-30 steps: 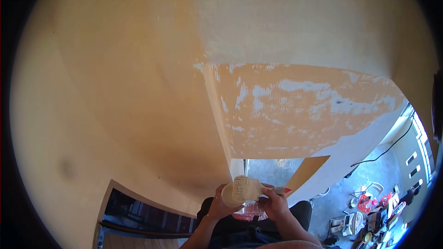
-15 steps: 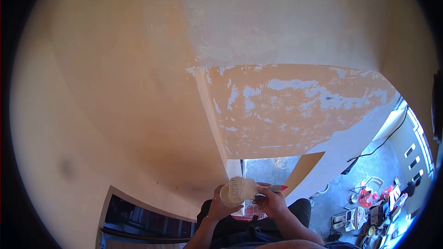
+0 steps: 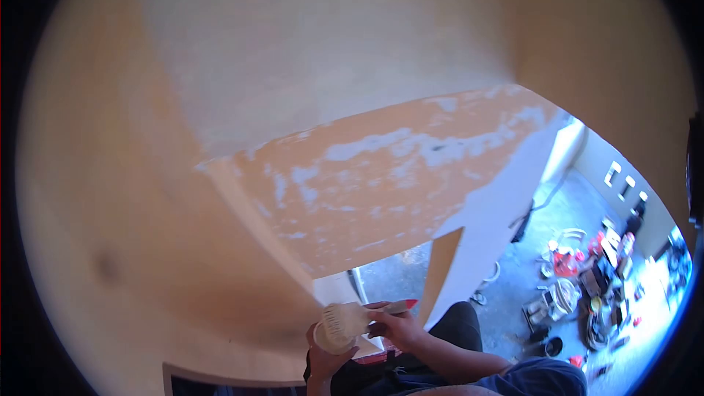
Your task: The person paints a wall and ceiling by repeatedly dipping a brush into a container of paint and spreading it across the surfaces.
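Note:
My left hand (image 3: 323, 364) is wrapped round a pale round cup (image 3: 320, 339), low in the view. Across the cup's mouth lies the wide, cream-coloured bristle head of a brush (image 3: 343, 324). The brush's handle, with a red tip, points right, and my right hand (image 3: 400, 328) is closed on it. What the cup contains is hidden behind the bristles. Beyond my hands is a wall panel (image 3: 381, 183) with patchy white over tan.
A dark-framed opening (image 3: 220, 387) lies at the lower left. Down on the grey floor (image 3: 513, 279) at the right are a chair, red items (image 3: 565, 264), a black bucket (image 3: 553, 346) and scattered tools. A black cable hangs near the panel's right edge.
The view has swung, so the wall panel and floor items appear further left and tilted. Both hands, cup and brush sit slightly lower and further left in the view, with the same holds.

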`<state>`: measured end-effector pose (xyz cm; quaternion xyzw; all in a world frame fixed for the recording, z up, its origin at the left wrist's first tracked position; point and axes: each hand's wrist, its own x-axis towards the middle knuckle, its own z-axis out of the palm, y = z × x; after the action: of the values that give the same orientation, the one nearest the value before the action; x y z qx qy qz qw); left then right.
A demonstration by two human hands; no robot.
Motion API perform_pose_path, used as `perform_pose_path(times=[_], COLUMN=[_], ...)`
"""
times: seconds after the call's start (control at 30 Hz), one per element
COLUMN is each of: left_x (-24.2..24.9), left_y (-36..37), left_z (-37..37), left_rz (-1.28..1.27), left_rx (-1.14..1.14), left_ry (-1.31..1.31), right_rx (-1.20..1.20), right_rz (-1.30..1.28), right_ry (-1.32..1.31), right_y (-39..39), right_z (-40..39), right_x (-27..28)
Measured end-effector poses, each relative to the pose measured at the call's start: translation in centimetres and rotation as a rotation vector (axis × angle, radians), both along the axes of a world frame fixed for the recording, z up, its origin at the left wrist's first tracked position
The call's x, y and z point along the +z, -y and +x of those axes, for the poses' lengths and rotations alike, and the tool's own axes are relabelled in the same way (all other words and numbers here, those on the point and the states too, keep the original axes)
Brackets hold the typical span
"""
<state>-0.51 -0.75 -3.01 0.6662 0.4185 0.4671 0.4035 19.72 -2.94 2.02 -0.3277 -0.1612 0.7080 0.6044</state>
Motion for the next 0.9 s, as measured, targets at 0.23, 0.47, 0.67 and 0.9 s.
perform_pose_path(times=[0.23,0.47,0.67,0.9], left_x=[-1.2,-3.2,-4.7,-4.3], left_y=[-0.4,-1.9,-3.8,-5.1], left_z=[0.8,2.9,4.9,6.7], left_rz=[-0.071,-0.006,0.048,0.157], left_rx=[-0.07,-0.104,-0.241,-0.5], left_ry=[0.133,0.074,-0.025,-0.129], right_rx=[0.004,-0.042,-0.092,-0.191], right_rz=[0.057,0.029,0.08,0.079], right_ry=[0.101,0.064,0.084,0.154], right_y=[0.6,0.7,0.9,3.4], right_z=[1.0,2.3,3.4,3.2], right_x=[0.2,0.4,-0.1,2.3])
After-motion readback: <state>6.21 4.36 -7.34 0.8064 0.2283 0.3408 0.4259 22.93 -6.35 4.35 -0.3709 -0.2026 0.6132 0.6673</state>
